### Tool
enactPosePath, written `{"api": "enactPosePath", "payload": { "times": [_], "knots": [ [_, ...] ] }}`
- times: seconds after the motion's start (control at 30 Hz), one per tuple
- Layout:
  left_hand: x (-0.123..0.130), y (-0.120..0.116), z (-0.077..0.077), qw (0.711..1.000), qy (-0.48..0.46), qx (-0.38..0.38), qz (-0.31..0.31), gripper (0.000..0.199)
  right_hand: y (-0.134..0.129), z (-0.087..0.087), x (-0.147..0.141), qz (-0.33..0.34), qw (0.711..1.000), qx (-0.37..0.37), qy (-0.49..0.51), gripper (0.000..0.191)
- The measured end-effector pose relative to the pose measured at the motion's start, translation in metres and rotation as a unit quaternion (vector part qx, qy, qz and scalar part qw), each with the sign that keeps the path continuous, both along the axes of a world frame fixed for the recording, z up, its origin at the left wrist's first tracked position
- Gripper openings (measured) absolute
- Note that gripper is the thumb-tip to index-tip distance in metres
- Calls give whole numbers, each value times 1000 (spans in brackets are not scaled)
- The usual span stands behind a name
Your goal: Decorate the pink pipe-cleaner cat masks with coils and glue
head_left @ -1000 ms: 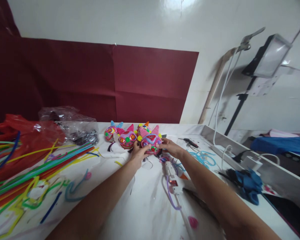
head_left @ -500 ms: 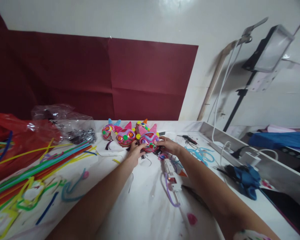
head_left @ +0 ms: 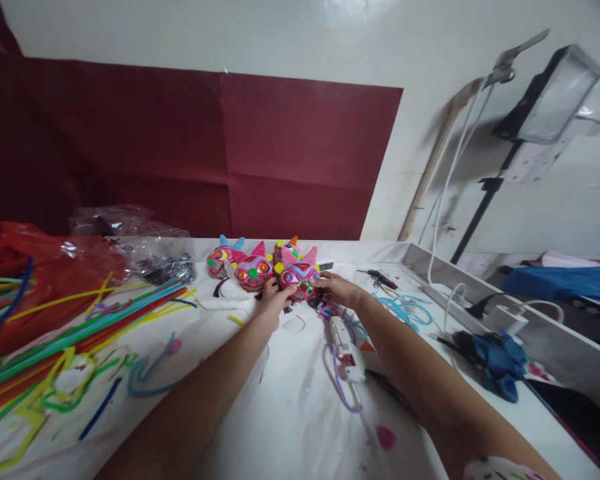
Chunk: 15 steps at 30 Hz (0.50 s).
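Both hands are on a pink, purple and red decorated animal head point(head_left: 300, 275) with pink pointed ears, one hand at each side. My left hand point(head_left: 276, 301) has its thumb on the lower left of this head, fingers curled round that side. My right hand point(head_left: 341, 291) presses its fingertips against the right side. Close by on the left sits a similar head point(head_left: 253, 272) with orange eyes and a green nose. Behind are a head with an orange ear point(head_left: 289, 250) and one with blue ears point(head_left: 221, 259).
Colourful pipe cleaners point(head_left: 95, 331) and a red plastic bag point(head_left: 55, 257) lie left, near a clear bag point(head_left: 167, 250). A white device with a lit red switch point(head_left: 347, 353) lies below my right hand. Blue coiled strands point(head_left: 405, 309) and a blue cloth bundle point(head_left: 497, 360) are right.
The view has shifted slightly, so most things appear a little farther right. Both hands stay on the same head, which has hardly moved among the others.
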<state>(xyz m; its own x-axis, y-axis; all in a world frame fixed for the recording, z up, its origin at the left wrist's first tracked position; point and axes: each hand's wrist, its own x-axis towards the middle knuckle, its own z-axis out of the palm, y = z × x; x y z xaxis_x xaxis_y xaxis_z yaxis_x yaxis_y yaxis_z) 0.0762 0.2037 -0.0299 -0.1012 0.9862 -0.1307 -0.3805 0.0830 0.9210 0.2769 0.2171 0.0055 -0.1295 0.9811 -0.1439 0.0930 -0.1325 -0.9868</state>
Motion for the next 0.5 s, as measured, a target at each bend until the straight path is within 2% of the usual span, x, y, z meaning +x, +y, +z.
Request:
{"api": "enactPosePath", "payload": {
  "times": [0.23,0.5],
  "knots": [
    [5,1,0,1000,-9,5,7,81,-2,5,-3,-4,1000,-1,10,47],
    [6,-4,0,1000,2,4,15,71,-9,8,-3,-13,1000,-7,10,53]
  ]
}}
